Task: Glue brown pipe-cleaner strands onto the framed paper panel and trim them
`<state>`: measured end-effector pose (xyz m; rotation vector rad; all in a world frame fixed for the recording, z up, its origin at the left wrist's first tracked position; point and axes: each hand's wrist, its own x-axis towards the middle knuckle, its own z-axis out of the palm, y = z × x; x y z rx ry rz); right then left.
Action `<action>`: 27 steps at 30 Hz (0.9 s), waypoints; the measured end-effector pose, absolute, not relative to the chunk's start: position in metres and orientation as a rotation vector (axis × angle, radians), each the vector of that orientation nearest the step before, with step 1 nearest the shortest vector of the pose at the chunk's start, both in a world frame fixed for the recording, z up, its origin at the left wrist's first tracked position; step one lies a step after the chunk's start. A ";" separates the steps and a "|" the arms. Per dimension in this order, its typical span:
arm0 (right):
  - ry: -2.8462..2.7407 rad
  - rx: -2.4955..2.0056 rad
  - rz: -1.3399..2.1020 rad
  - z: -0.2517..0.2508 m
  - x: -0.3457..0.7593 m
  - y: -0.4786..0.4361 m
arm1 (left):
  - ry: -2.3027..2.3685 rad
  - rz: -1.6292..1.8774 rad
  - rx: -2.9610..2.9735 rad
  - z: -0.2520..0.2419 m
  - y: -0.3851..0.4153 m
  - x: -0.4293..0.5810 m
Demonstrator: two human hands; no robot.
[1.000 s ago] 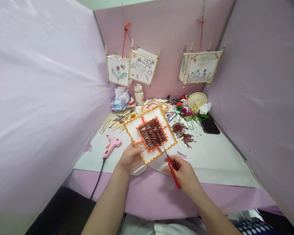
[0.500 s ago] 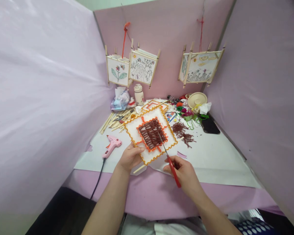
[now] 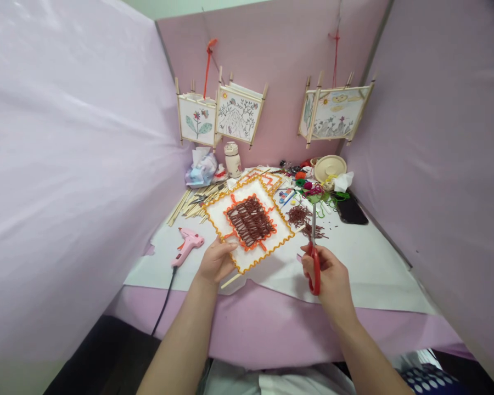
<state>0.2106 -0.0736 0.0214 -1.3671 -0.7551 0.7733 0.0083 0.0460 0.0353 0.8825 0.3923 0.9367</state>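
Scissors off the panel, now clear at 1 o'clock

Red-handled scissors (image 3: pixel 314 263) moved off the weave, blades up, clenched in right hand (image 3: pixel 331 272). Left hand (image 3: pixel 216 262) grips the lower edge of the yarn-edged panel (image 3: pixel 249 225), which sits at 12 o'clock, tilted. Brown yarn snippets (image 3: pixel 299 216) lie just right of it; pink glue gun (image 3: pixel 188 241) rests at 10 o'clock.

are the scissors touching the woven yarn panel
No, the red-handled scissors in the right hand are held off to the right of the yarn-woven panel, with a visible gap from its orange border.
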 end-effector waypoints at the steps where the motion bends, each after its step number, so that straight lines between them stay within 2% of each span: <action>1: -0.774 -1.355 0.753 0.024 0.213 -0.073 | 0.407 0.945 0.887 0.036 0.047 0.010; 7: -0.803 -1.273 0.722 0.036 0.227 -0.078 | 0.632 1.002 1.081 0.072 0.068 0.017; 9: -0.777 -1.267 0.719 0.035 0.233 -0.082 | 0.694 1.158 1.368 0.091 0.071 0.014; 11: -0.758 -1.275 0.722 0.032 0.239 -0.087 | 0.819 1.164 1.810 0.103 0.071 0.010; 14: -0.752 -1.284 0.747 0.026 0.248 -0.092 | 0.886 0.652 2.501 0.102 0.066 0.003; 17: -0.765 -1.285 0.766 0.022 0.254 -0.096 | 0.839 0.098 2.765 0.093 0.065 -0.001; 27: -0.758 -1.288 0.770 0.017 0.256 -0.095 | 0.958 -0.056 2.800 0.113 0.072 -0.006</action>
